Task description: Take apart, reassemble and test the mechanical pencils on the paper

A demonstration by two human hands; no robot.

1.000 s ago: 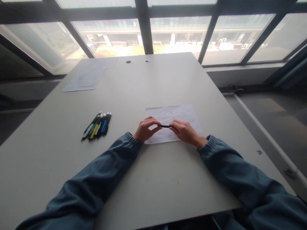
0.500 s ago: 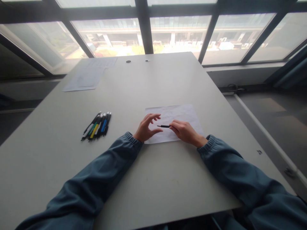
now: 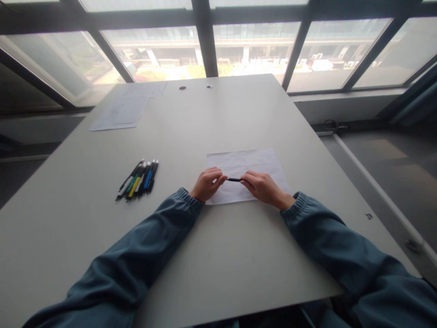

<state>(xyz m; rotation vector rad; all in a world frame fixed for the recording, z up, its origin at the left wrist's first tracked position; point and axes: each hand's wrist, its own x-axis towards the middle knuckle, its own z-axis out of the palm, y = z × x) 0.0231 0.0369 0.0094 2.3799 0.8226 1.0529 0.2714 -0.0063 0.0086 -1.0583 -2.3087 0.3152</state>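
A black pen (image 3: pixel 234 179) lies level between my two hands, just above a white sheet of paper (image 3: pixel 232 195). My left hand (image 3: pixel 209 183) pinches the pen's tip end between thumb and fingers. Around the other end, my right hand (image 3: pixel 262 186) is closed, hiding that part of the pen. Only the dark middle of the barrel shows. To the left of my left hand, a bunch of several pens (image 3: pixel 138 180) with black, blue, green, yellow and white parts rests on the table.
The white table (image 3: pixel 218 255) reaches toward the windows. Printed papers (image 3: pixel 119 109) lie at its far left, and two small round holes sit near the far edge. A small dark mark (image 3: pixel 369 217) is near the right edge. A pale pipe runs along the floor at right.
The fingers of my left hand, spread apart before, have closed onto the pen's tip end. My right hand keeps its hold in the same place.
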